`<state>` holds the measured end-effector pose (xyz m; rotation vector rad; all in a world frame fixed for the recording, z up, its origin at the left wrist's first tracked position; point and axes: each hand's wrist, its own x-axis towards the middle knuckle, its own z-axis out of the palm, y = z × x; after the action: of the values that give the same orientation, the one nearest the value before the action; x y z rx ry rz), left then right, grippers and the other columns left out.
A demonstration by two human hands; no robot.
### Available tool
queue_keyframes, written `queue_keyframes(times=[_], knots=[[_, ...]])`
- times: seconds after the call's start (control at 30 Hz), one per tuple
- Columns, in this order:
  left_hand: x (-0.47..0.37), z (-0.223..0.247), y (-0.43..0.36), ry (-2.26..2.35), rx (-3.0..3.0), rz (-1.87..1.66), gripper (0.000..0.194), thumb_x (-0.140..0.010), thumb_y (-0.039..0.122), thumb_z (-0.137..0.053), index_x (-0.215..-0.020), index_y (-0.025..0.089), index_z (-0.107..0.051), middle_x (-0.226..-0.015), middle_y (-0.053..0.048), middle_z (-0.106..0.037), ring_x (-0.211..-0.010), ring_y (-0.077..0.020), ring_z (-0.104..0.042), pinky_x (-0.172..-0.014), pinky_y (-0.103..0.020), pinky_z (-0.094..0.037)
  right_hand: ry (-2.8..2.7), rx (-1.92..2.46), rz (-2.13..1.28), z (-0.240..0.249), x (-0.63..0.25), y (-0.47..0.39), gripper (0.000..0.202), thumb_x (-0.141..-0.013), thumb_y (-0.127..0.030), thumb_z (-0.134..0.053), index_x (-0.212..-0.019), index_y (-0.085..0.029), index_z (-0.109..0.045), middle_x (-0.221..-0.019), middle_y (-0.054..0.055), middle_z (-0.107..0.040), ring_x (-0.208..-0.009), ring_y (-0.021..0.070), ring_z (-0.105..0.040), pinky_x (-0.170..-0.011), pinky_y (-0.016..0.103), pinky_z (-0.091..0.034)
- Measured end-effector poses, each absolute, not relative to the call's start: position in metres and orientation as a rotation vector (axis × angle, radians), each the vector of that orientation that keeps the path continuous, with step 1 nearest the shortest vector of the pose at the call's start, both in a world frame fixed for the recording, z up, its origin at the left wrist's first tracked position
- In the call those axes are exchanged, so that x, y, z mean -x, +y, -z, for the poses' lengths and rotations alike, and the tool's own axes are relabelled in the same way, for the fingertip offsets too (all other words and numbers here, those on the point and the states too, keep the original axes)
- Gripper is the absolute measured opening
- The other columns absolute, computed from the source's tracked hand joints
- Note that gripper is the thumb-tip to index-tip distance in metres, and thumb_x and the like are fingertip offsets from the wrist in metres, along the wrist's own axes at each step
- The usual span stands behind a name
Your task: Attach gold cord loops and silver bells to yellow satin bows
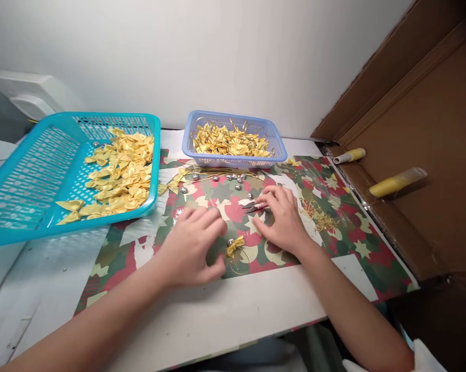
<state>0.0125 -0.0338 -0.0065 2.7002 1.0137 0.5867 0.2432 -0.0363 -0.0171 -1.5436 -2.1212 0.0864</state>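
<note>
The small yellow bow [238, 247] is lying near the front edge of the patterned sheet [366, 251], with a silver bell [230, 242] and a thin gold wire tail [249, 264] beside it. Over the sheet's middle, the left hand [192, 245] is being held open beside the bow, thumb and fingers parted and nothing visibly gripped. Toward the sheet's right side, the snips [255, 207] are being touched by the right hand [281, 219]; whether they are being gripped or merely rested upon cannot be told.

The blades are pointing toward the sheet's left side, so a left fingertip could be nicked if the hands were being brought together carelessly. The looping tail is lying unpinned; by a finger or sleeve it could be snagged, and the bow dragged off the sheet's front edge. Across the sheet's far part, loose bells [238, 187] are lying unconfined; being round, they could be sent rolling by a knock. Wire strands [227, 170] are lying along the sheet's far edge, close against the blue basket [185, 139], and could be tangled if that basket were being shifted.
</note>
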Motion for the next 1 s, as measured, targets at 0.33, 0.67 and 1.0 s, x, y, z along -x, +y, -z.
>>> queue_keyframes(times=[0.33,0.67,1.0], knots=[[-0.024,0.023,-0.039,0.911,-2.813,-0.462,0.023,-0.089,0.023,-0.041,-0.068,0.019,-0.050,-0.068,-0.002,-0.055,-0.063,-0.0172,-0.045,-0.061,-0.033,-0.029,-2.472,1.023,-0.310,0.018,-0.229,-0.052,0.021,-0.077,-0.030,-0.054,-0.062,-0.018,-0.044,-0.057,-0.004,-0.047,-0.058,0.0114,-0.037,-0.067,0.030,-0.025],[-0.027,0.023,-0.041,0.938,-2.833,-0.640,0.026,-0.090,0.019,-0.040,-0.066,0.020,-0.047,-0.066,-0.002,-0.055,-0.059,-0.0174,-0.040,-0.059,-0.032,-0.028,-2.324,1.145,-0.118,0.027,-0.214,-0.054,0.013,-0.078,-0.019,-0.044,-0.065,-0.018,-0.047,-0.056,-0.002,-0.053,-0.055,0.0122,-0.039,-0.063,0.030,-0.024],[-0.028,0.022,-0.040,0.972,-2.829,-0.628,0.026,-0.091,0.022,-0.041,-0.066,0.020,-0.047,-0.067,-0.003,-0.054,-0.061,-0.0178,-0.040,-0.059,-0.032,-0.028,-2.226,1.112,-0.152,0.030,-0.211,-0.053,0.021,-0.073,-0.015,-0.043,-0.056,-0.019,-0.030,-0.047,-0.005,-0.039,-0.049,0.0098,-0.031,-0.060,0.029,-0.023]])
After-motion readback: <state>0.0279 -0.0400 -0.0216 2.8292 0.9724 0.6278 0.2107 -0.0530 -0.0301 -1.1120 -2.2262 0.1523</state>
